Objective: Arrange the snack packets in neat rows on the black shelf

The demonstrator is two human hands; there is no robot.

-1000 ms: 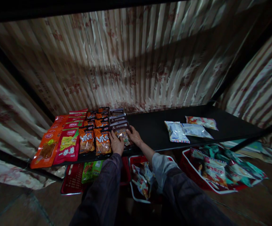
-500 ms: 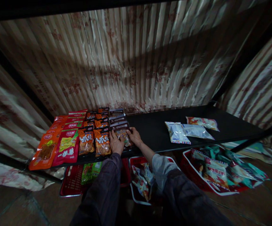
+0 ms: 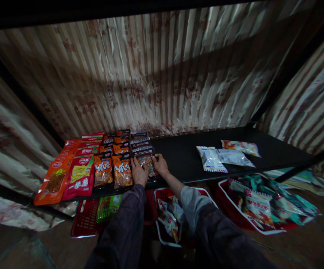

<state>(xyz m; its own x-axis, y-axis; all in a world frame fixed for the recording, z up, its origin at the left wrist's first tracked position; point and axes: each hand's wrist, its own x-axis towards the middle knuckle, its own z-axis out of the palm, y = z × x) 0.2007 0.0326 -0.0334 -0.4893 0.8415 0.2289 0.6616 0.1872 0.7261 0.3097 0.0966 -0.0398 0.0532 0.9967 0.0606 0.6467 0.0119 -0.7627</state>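
A brown snack packet [image 3: 146, 160] with a checkered top edge lies at the front of a row of matching packets [image 3: 140, 143] on the black shelf. My left hand [image 3: 140, 172] grips its left edge, fingers over the front. On the opposite edge, my right hand [image 3: 160, 165] holds it with fingers bent round the side. Just left of my left hand are orange-and-black snack packets [image 3: 123, 171] in two columns. Beyond them lie pink packets [image 3: 79, 175] and orange packets [image 3: 52, 181], each overlapping in a row.
White-and-blue packets [image 3: 211, 158] and a red-and-white packet [image 3: 242, 147] lie on the right of the shelf [image 3: 179, 149]. Below stand a red basket [image 3: 166, 192] between my arms, a fuller basket [image 3: 236, 207] at right, and another basket [image 3: 82, 220] with green packets [image 3: 108, 207].
The front brown packet shows more of its printed face between my hands. Both hands stay at nearly the same place, with small finger shifts. The other packets have not moved.
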